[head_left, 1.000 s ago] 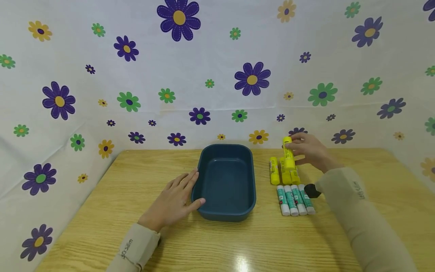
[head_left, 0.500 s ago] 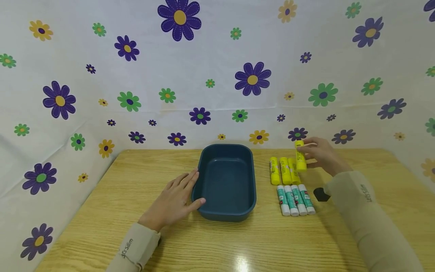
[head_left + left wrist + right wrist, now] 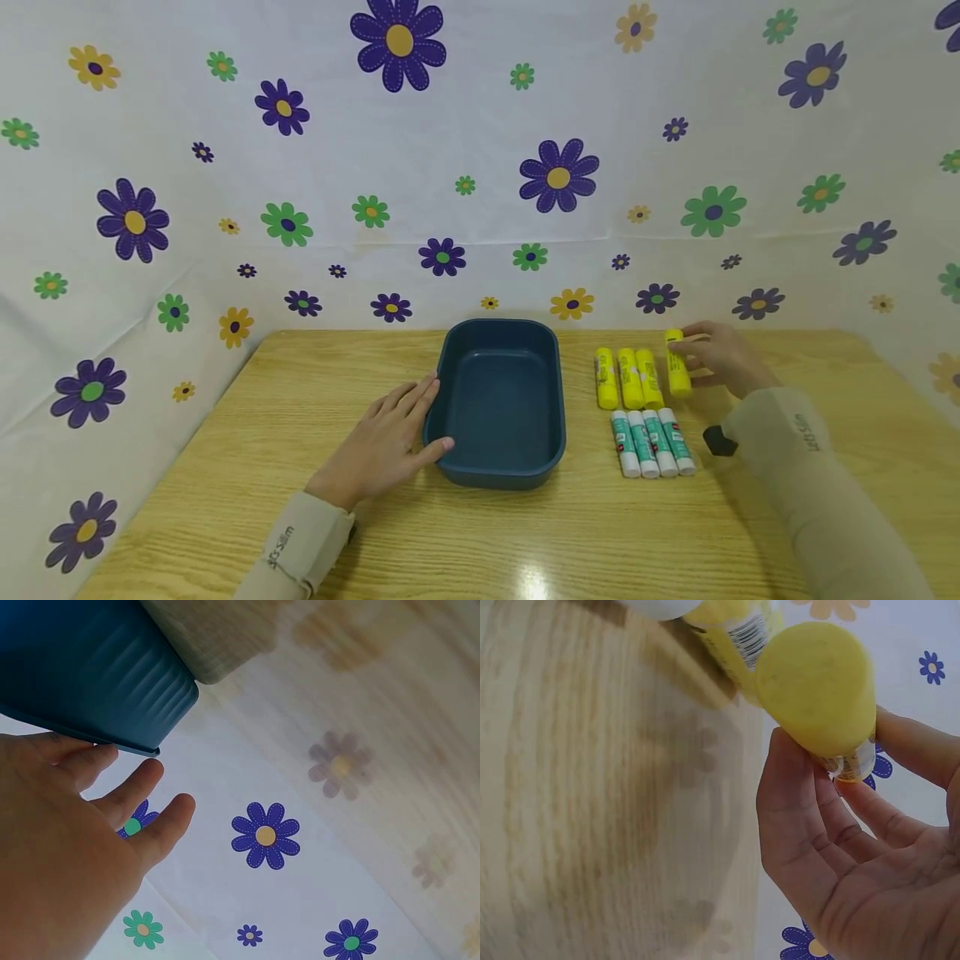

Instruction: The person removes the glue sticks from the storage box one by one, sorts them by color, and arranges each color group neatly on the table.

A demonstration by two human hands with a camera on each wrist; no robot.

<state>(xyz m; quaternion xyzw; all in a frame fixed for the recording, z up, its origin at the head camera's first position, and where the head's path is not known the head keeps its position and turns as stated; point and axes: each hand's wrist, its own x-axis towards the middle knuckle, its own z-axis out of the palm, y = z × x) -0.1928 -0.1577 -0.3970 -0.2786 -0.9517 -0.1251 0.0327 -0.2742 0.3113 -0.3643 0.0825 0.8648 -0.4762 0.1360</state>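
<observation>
My right hand (image 3: pixel 723 358) pinches a yellow glue stick (image 3: pixel 678 363) between thumb and fingers, at the right end of a row of yellow glue sticks (image 3: pixel 630 377). In the right wrist view the held glue stick (image 3: pixel 817 686) points its round end at the camera, with another yellow one (image 3: pixel 739 645) behind it. My left hand (image 3: pixel 378 442) rests against the left side of a dark blue plastic bin (image 3: pixel 498 482), fingers extended along the rim and thumb over the edge. From the left wrist, the fingers (image 3: pixel 142 787) show relaxed beside the bin's rim (image 3: pixel 124 748).
Several white-and-green glue sticks (image 3: pixel 652 442) lie side by side in front of the yellow row. A white cloth with printed flowers (image 3: pixel 465 125) hangs behind the wooden table (image 3: pixel 420 550) and along its sides.
My right hand has carried the yellow glue stick rightward and lower, from above the row to its right end. My left hand and the bin have stayed in place.
</observation>
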